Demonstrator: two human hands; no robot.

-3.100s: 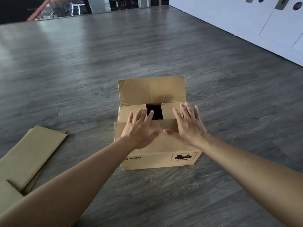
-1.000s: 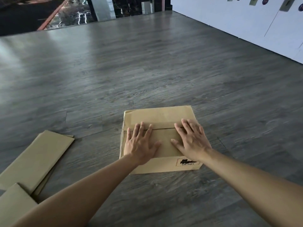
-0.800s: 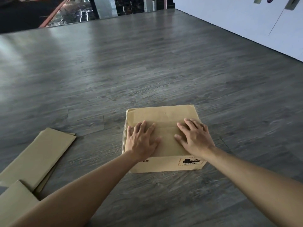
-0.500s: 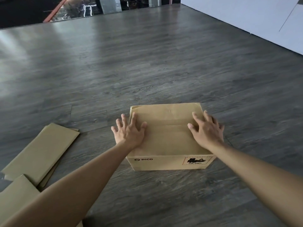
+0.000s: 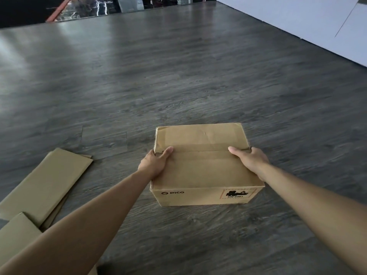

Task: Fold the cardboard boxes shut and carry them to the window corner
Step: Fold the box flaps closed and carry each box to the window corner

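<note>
Two thumbs lay flat along the seam where the top flaps met, one at each end, while the remaining fingers of each hand curled down over the box's side edges and out of sight. The left hand [image 5: 154, 165] gripped the left side of the cardboard box [image 5: 202, 167], thumb on top and pointing inward; the right hand [image 5: 251, 161] gripped the right side in the same way, its fingers wrapped over the edge near the far corner. Both bare forearms stretched back toward the camera from the lower corners of the view.

The box was closed, its flaps folded down level, the far flap a little creased. Its near face carried a "PICO" mark at the left and a black-and-red label reading "UN 3481" at the right. Whether the box rested on the floor or was just clear of it could not be told.

The box sat over a dark grey wood-grain floor [image 5: 178, 76], in the lower middle of the view. Flattened cardboard sheets [image 5: 45, 185] lay on the floor well to its left. A white wall [image 5: 297, 18] ran along the far right, and a dark window area [image 5: 89, 6] showed at the far left corner.
</note>
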